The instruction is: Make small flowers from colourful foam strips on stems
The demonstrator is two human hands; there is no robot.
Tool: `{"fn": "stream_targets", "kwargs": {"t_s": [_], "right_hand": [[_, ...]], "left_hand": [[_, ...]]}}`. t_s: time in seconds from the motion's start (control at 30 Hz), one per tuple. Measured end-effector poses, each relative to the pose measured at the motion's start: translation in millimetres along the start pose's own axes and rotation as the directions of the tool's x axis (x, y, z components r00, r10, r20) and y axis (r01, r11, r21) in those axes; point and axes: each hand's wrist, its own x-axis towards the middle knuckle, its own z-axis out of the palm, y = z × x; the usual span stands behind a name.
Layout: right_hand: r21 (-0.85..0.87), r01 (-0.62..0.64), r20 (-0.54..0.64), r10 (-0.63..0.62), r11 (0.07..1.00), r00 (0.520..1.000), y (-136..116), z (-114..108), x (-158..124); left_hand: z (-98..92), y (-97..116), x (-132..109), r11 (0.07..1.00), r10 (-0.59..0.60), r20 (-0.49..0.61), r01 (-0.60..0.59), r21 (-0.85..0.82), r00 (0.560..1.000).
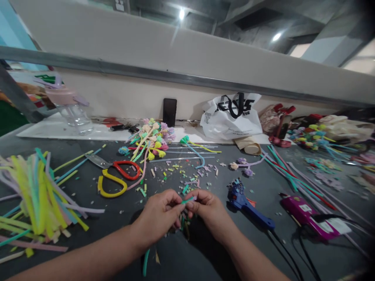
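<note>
My left hand (159, 216) and my right hand (206, 210) meet low over the dark table (258, 183), fingertips pinched together on a short green pipe cleaner (187, 200). A few more green and dark pieces hang under my fingers. Small cut scraps (181, 173) lie scattered just beyond my hands. A blue glue gun (249, 207) lies right of my right hand, its black cord trailing toward me.
Red and yellow scissors (115, 177) lie to the left, next to a heap of pastel pipe cleaners (38, 195). Finished pipe-cleaner flowers (152, 138), a dark phone (169, 112), a white plastic bag (234, 115), a clear bottle (73, 111) and a magenta glue gun (307, 216) stand around.
</note>
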Motion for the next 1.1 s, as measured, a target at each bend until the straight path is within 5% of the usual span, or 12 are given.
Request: {"fn": "stream_targets", "kwargs": {"t_s": [0.2, 0.4, 0.67, 0.8, 0.93, 1.1], "right_hand": [[-0.035, 0.097, 0.068, -0.094, 0.995, 0.993, -3.7, -11.9, -1.1], [0.006, 0.137, 0.165, -0.136, 0.991, 0.977, -4.7, -13.9, -2.2], [-0.036, 0.107, 0.172, -0.099, 0.994, 0.980, -5.0, -12.2, -3.1], [-0.156, 0.226, -0.059, -0.238, 0.962, 0.970, -26.6, -18.1, -13.7], [-0.593, 0.210, -0.225, -0.411, 0.777, 0.884, -58.7, -46.9, -42.5], [-0.903, -0.164, -0.335, -0.416, 0.396, 0.845, -43.1, -103.7, -70.5]], "left_hand": [[-1.9, 7.2, 1.6, 0.936, -0.138, 0.157, 0.180, -0.302, 0.978], [-7.9, 2.8, 3.2, 0.857, -0.146, 0.451, 0.340, -0.386, 0.880], [-16.2, -2.9, 6.6, 0.832, -0.113, 0.515, 0.364, -0.418, 0.850], [-19.5, -3.3, 10.1, 0.792, -0.102, 0.464, 0.354, -0.497, 0.880], [-24.1, -2.3, 13.3, 0.708, -0.134, 0.447, 0.401, -0.581, 0.884], [-26.3, 0.9, 12.9, 0.667, -0.183, 0.376, 0.396, -0.632, 0.908]]}}
